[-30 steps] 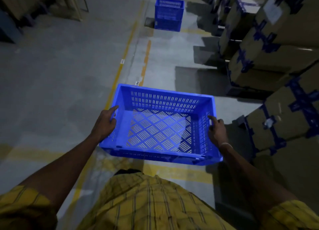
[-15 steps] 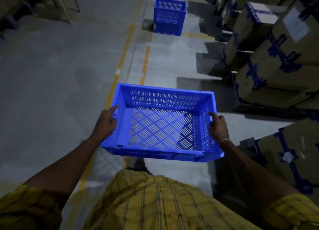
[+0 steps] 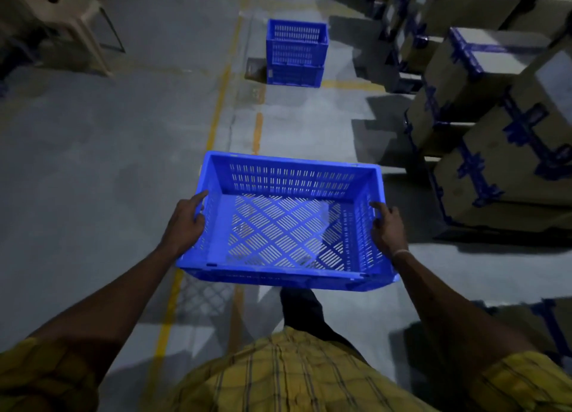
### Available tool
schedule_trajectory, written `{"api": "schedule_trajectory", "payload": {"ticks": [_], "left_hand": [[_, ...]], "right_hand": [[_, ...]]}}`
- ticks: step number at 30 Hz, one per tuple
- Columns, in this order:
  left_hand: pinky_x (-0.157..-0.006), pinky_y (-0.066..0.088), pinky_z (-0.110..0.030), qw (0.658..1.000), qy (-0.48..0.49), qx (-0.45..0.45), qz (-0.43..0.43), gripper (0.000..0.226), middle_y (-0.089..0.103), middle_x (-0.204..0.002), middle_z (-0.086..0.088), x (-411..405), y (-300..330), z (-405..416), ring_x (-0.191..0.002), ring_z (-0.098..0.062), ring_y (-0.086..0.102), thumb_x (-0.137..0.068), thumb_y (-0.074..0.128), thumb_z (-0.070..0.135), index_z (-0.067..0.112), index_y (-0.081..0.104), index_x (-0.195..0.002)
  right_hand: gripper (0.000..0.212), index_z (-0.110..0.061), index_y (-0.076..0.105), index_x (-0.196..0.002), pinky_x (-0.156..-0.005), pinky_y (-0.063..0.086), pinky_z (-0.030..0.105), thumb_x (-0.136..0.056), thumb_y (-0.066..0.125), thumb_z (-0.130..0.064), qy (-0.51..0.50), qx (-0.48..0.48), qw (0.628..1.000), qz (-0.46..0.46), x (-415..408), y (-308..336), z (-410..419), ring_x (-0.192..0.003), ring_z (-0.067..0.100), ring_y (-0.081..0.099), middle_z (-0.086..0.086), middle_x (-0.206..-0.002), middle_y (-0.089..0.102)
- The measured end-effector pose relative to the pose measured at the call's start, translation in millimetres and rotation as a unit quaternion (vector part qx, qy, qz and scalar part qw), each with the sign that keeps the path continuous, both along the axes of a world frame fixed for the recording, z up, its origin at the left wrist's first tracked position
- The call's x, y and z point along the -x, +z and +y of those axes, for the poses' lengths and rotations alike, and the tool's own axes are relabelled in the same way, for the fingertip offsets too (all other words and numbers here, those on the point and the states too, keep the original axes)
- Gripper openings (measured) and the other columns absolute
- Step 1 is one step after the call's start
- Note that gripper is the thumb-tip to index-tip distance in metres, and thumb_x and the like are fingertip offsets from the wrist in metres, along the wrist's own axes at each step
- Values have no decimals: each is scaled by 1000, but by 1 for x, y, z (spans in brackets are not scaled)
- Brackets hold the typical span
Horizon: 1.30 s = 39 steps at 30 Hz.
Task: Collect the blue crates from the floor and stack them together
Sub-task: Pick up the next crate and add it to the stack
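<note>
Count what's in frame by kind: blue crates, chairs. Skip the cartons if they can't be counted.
Blue crates: 3, meaning the carried crate held by the left hand and right hand, plus a stack of two on the floor ahead
Plastic chair: 1
Cartons: cropped, not counted
Total: 4

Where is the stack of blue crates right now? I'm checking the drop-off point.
The stack of blue slotted plastic crates stands on the concrete floor ahead, top centre, beside the yellow floor line.
</note>
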<state>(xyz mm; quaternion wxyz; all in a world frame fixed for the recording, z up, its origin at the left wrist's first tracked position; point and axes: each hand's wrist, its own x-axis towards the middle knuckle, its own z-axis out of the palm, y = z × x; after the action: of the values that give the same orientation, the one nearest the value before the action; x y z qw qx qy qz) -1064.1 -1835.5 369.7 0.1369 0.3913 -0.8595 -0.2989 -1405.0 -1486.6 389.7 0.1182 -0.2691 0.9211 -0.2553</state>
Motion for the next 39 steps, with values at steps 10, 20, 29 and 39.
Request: {"api": "schedule_trajectory", "payload": {"ticks": [10,20,29,39], "left_hand": [[-87,43,-34,1000,-7,11,-4,63,56,-107,-14,189,7,-148,-102,-32,57,-89,56,2,23,45,-148],[-85,43,-31,1000,11,-6,-6,63,59,-111,-15,344,-5,-295,-103,-28,56,-90,55,3,25,45,-148],[-91,44,-34,1000,-4,-25,-9,63,58,-116,-19,493,-25,-487,-109,-33,57,-89,55,2,23,46,-148],[-89,41,-28,999,-22,-19,-23,62,53,-116,-17,649,9,-654,-107,-34,58,-91,54,5,26,43,-149]], "right_hand": [[55,-8,58,-133,-74,35,25,-81,54,10,13,22,999,-20,201,6,-153,-79,33,56,23,-107,48],[54,-13,54,-137,-74,38,30,-85,52,3,30,-11,999,-6,364,10,-303,-78,35,54,15,-102,44],[54,-9,55,-135,-84,49,39,-84,51,9,-1,-1,1000,-25,490,-6,-483,-73,27,49,26,-107,47],[53,-5,49,-139,-50,40,13,-90,46,13,-45,-2,997,-62,617,21,-647,-94,50,53,35,-118,43]]}}
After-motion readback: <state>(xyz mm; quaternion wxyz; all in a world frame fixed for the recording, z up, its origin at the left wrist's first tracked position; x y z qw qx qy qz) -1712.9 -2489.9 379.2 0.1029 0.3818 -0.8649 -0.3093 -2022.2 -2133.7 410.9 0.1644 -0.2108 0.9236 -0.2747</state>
